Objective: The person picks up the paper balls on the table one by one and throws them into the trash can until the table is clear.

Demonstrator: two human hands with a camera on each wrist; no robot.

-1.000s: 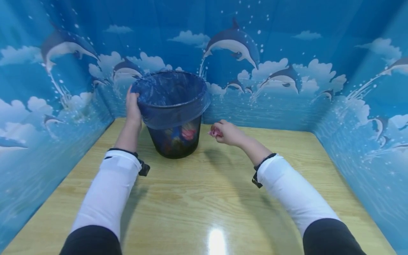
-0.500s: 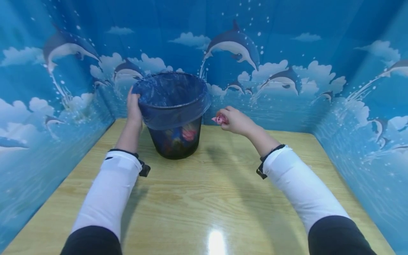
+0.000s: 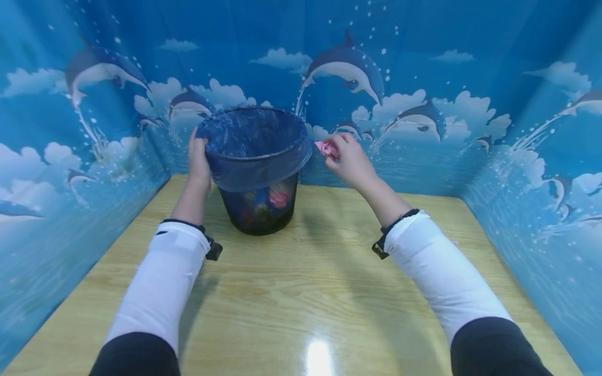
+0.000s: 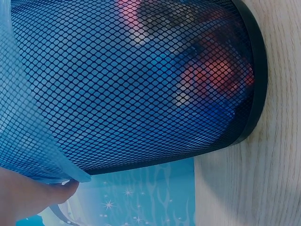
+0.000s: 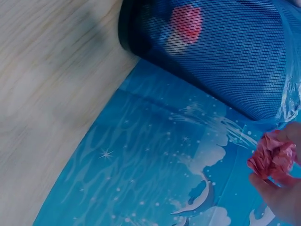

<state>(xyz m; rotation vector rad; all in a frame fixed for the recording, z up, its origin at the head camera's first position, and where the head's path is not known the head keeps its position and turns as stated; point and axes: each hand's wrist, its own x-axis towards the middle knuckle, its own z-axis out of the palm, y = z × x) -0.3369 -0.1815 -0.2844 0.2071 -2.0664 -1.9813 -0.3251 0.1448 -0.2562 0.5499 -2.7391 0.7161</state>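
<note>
A black mesh wastebasket (image 3: 263, 206) stands at the back left of the table, lined with a translucent blue bag (image 3: 258, 172) folded over its rim. My left hand (image 3: 197, 159) grips the basket's left side at the rim, over the bag's edge. In the left wrist view, part of that hand (image 4: 35, 194) shows at the bag's hem. My right hand (image 3: 350, 159) pinches a crumpled pink piece of paper (image 3: 327, 149) just right of the rim, raised above the table. The right wrist view shows the crumpled paper (image 5: 273, 155) between thumb and fingers.
Through the mesh, red, blue and pale crumpled items (image 3: 278, 198) show at the basket's bottom. The wood-grain table (image 3: 282, 297) is bounded at the back and sides by a blue dolphin-printed curtain (image 3: 404, 68).
My right hand has risen from low beside the basket to about rim height, carrying the crumpled pink paper. My left hand keeps its grip, and the basket stays in place.
</note>
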